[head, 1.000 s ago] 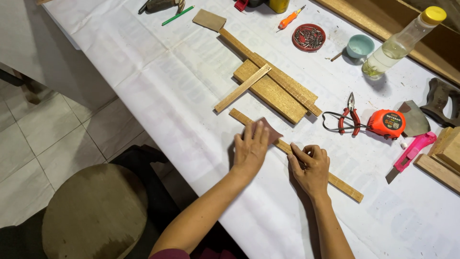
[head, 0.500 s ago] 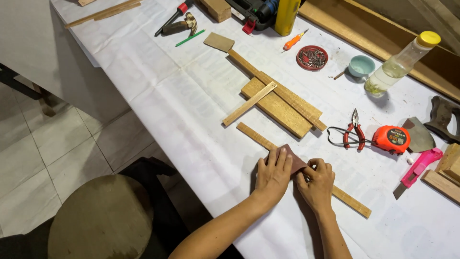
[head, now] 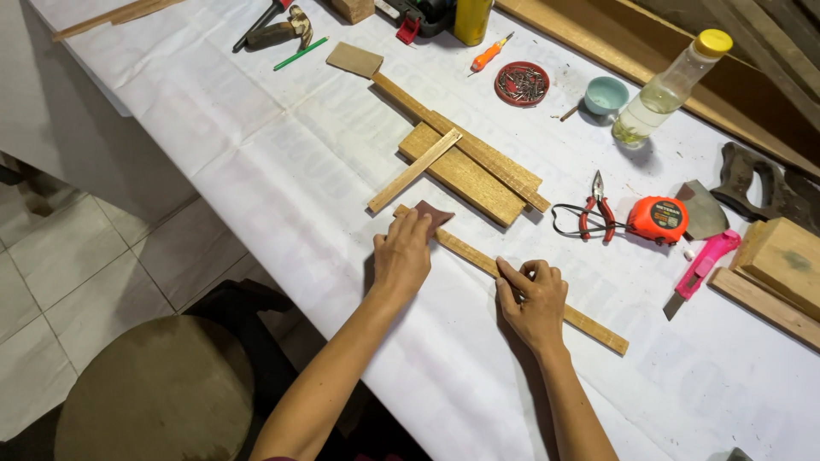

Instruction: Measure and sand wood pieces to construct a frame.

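Observation:
A long thin wooden strip (head: 589, 323) lies slantwise on the white-covered table (head: 282, 179). My left hand (head: 401, 256) presses a small brown piece of sandpaper (head: 434, 214) onto the strip's far left end, fingers curled over it. My right hand (head: 531, 294) pins the strip near its middle with fingertips and thumb. Just beyond lie a stack of flat wooden boards (head: 465, 166) and a loose slat (head: 414, 171) resting across them.
Red-handled pliers (head: 595, 209), an orange tape measure (head: 659, 218), a pink utility knife (head: 702, 269) and wood blocks (head: 781, 265) lie to the right. Farther back are a red dish of nails (head: 522, 83), a teal cup (head: 606, 94), a bottle (head: 670, 85) and tools. A round stool (head: 154, 388) stands below left.
My left hand slid the sandpaper along the strip toward its far left end, while my right hand stayed holding the strip farther right. The two hands are now farther apart.

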